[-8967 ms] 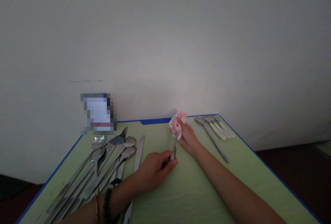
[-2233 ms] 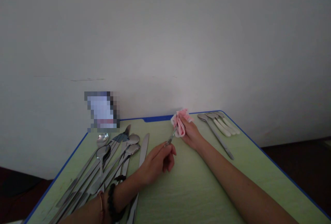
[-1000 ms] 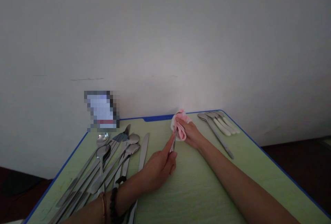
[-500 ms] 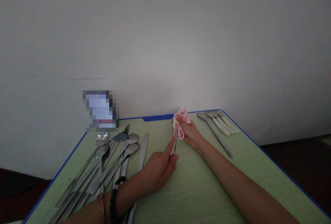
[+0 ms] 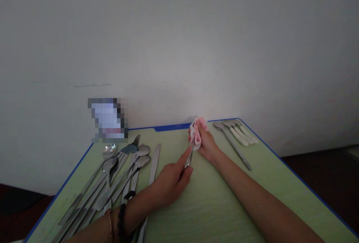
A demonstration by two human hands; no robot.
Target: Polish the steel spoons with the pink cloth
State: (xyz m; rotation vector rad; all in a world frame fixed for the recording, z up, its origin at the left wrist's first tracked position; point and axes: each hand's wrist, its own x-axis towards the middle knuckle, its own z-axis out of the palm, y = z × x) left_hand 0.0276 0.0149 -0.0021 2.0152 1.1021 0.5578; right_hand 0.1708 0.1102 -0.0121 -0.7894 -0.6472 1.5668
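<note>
My left hand (image 5: 172, 181) is closed around the metal handle (image 5: 189, 158) of a piece of cutlery, its index finger stretched along it. The far end of that piece is wrapped in a pink and white cloth (image 5: 197, 138), so its kind is hidden. My right hand (image 5: 206, 142) grips the bunched cloth around it. Left of my left hand lies a table knife (image 5: 155, 162), and beyond it a pile of metal spoons (image 5: 142, 161) and other cutlery. On the right, a long-handled metal spoon (image 5: 234, 147) rests beside several forks with cream handles (image 5: 240, 137).
The light green table (image 5: 213, 213) has a blue edge and stands against a pale wall (image 5: 179, 48). A blurred-out phone-like screen (image 5: 108, 119) is propped at the table's back left corner. Dark floor shows on both sides.
The cloth has shifted slightly in my right hand, and its folds look different around the cutlery. Both hands stay in nearly the same place; the cutlery on the table has not moved.
</note>
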